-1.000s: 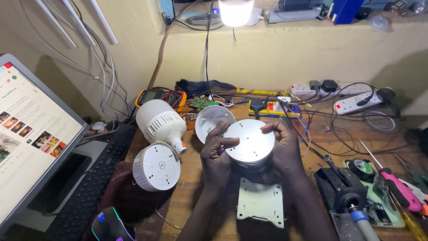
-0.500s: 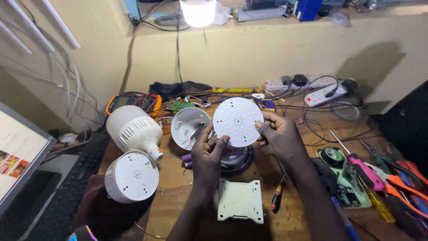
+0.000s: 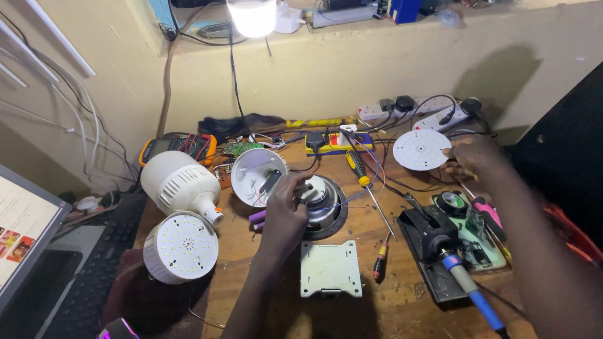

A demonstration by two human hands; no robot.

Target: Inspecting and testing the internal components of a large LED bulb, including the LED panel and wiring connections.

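One head-worn view looks down, fairly close, over the wooden bench (image 3: 402,295) toward the wall.

An electronics repair workbench. Shown by a wooden table (image 3: 402,295) crowded with opened LED bulbs (image 3: 179,216), a soldering iron (image 3: 461,276) right of them, a multimeter (image 3: 179,147) behind them, screwdrivers (image 3: 367,188) and power strips (image 3: 421,110) further right.

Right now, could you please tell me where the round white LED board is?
In the head view, the round white LED board is at the right rear of the bench, held at its edge by the right hand, just in front of the white power strips.
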